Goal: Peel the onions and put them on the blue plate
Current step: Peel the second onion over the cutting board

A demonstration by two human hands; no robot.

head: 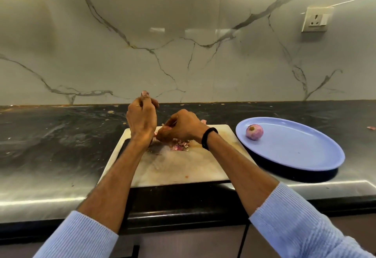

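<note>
One peeled pinkish onion lies on the left part of the blue plate, to the right of the white cutting board. My right hand is curled over the far part of the board and grips an onion that it mostly hides. My left hand is raised just left of it, with the fingers curled and a small pinkish strip of onion peel pinched at the fingertips. A heap of purple peels lies on the board under my hands.
The board and plate sit on a dark stone counter against a marble wall. A pinkish piece shows behind my right hand. A peel scrap lies at the far right. A wall socket is up on the right.
</note>
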